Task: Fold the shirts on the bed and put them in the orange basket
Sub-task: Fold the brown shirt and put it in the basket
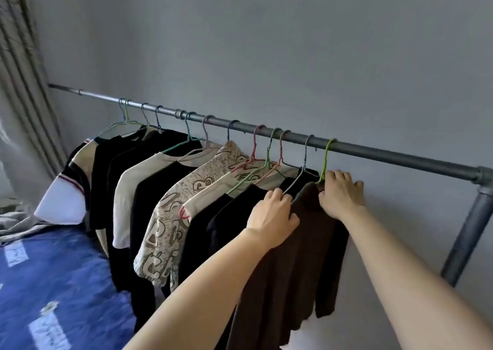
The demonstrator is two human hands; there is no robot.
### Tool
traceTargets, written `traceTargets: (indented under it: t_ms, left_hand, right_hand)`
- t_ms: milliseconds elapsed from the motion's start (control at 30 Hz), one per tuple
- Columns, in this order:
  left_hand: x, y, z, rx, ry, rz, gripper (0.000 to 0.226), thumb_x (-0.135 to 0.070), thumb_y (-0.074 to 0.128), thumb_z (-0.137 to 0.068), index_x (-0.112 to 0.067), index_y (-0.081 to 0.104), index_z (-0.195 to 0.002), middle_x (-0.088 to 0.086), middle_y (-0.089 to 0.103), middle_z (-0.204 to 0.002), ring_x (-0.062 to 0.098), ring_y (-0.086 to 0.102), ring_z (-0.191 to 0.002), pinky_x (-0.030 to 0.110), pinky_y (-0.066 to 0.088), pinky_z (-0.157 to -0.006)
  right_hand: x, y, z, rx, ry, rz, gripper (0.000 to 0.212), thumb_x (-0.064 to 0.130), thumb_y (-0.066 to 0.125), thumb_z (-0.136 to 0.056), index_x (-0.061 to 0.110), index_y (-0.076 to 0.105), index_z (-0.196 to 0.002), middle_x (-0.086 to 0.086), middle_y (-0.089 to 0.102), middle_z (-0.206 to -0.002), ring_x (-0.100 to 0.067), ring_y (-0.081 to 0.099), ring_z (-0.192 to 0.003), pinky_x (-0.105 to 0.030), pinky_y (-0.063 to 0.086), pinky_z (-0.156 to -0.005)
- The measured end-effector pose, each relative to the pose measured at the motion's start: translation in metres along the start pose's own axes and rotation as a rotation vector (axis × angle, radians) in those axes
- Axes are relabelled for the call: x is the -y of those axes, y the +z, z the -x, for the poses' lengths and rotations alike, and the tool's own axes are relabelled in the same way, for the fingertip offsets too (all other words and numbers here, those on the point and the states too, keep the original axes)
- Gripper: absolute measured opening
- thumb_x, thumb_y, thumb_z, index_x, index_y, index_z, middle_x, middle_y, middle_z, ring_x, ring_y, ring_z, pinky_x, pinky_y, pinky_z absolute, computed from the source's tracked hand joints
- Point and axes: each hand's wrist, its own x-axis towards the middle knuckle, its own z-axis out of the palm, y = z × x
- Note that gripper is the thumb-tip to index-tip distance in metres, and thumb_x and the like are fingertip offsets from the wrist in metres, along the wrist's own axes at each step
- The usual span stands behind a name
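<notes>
A dark brown shirt (301, 245) hangs on a green hanger (326, 160) at the right end of a grey metal rail (373, 152). My left hand (272, 215) grips the shirt's left shoulder. My right hand (340, 195) holds its collar at the foot of the green hanger. Several more shirts hang to the left on coloured hangers: black ones (213, 232), a beige patterned one (170, 216), a cream one (128, 189) and a striped one (77, 179). The orange basket is not in view.
A bed with a blue patterned cover (53, 283) lies at the lower left, with grey bedding (18, 221) at its far end. A striped curtain (21, 69) hangs at the left. The rail's upright pipe (469, 232) stands at the right against the grey wall.
</notes>
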Motion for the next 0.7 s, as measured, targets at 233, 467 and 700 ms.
traceTargets:
  t_ms: [233,467,700]
  left_hand:
    - [-0.007,0.025,-0.020,0.031,-0.210,0.176,0.024,-0.021,0.038,-0.101,-0.011,0.051,-0.118,0.007,0.059,-0.112,0.032,0.058,-0.101,0.039,0.047,-0.077]
    - [0.012,-0.018,-0.004,-0.160,-0.150,0.147,0.030,-0.028,0.040,-0.101,-0.022,0.052,-0.127,-0.002,0.062,-0.118,0.023,0.057,-0.107,0.030,0.043,-0.080]
    - [0.073,-0.039,0.080,-0.234,-0.423,0.319,0.013,-0.028,0.055,-0.087,-0.032,0.063,-0.096,-0.014,0.065,-0.083,0.010,0.060,-0.084,0.032,0.048,-0.078]
  right_hand:
    - [-0.022,0.027,-0.040,-0.152,-0.129,-0.067,0.030,0.028,0.039,-0.100,0.012,0.055,-0.120,-0.006,0.054,-0.124,-0.025,0.045,-0.119,-0.040,0.032,-0.092]
    - [-0.026,0.022,-0.038,-0.506,-0.505,-0.468,0.034,0.029,0.039,-0.096,0.002,0.059,-0.091,-0.009,0.060,-0.080,-0.026,0.056,-0.071,-0.030,0.038,-0.067]
    - [0.071,-0.019,-0.002,0.108,-0.682,-0.737,0.024,0.026,0.062,-0.082,0.009,0.063,-0.066,0.002,0.055,-0.057,-0.011,0.047,-0.053,-0.029,0.035,-0.053]
